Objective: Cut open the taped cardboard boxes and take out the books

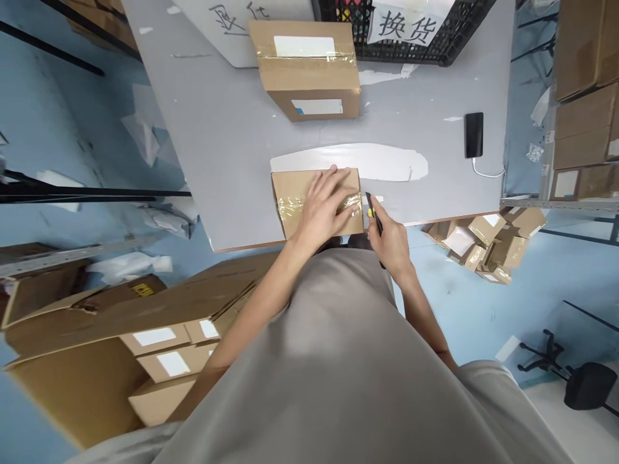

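A small cardboard box (289,216) with clear tape along its top lies at the front edge of the grey table (227,174). Flat on top of it rests my left hand (326,203), fingers spread, palm toward the box. To the right of the box, my right hand (391,241) is closed around a box cutter (374,212) that has a black body and a yellow part. The cutter's tip points up and away from me, close to the box's right side; whether it touches the cardboard I cannot tell.
Another taped carton (309,74) with white labels stands farther back, before a black plastic crate (406,48) with a handwritten sign. A phone (474,135) on a white cable lies right. Small boxes (493,241) are piled on the floor; a large open carton (82,386) holds boxes at lower left.
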Tool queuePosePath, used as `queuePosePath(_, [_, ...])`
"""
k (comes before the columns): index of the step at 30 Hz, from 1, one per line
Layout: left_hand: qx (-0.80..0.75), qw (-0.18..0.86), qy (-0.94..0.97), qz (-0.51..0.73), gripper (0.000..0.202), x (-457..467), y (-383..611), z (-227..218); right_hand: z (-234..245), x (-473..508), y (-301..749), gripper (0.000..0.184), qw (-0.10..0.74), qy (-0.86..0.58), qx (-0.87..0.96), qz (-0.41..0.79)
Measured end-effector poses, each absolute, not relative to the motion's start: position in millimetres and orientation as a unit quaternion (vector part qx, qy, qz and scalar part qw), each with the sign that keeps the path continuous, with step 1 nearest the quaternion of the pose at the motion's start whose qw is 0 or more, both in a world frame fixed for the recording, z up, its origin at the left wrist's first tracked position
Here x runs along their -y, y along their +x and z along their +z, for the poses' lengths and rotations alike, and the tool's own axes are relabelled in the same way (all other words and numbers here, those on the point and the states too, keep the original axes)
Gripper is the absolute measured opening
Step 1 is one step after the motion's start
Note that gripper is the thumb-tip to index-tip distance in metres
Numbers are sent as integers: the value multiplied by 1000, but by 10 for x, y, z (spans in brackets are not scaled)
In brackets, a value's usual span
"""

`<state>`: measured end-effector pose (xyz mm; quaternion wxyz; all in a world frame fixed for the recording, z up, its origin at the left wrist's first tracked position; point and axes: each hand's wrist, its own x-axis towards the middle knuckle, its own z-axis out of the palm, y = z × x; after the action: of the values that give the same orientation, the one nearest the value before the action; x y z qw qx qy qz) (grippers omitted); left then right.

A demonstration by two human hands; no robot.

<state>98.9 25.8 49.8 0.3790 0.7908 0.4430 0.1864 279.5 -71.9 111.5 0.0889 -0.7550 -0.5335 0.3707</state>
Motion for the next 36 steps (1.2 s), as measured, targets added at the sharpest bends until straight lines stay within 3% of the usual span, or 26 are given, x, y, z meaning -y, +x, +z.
queuePosePath(10, [-443,390,783,196,41,-235,983,457,1148,598,2576,69,41,-757,546,357])
queuePosePath(19, [-424,399,784,215,32,-224,971,389,1398,446,2329,75,-74,-774,534,334])
queuePosePath(36, [-405,383,798,229,41,-176,979,344,1536,576,2191,65,-178,-775,503,338])
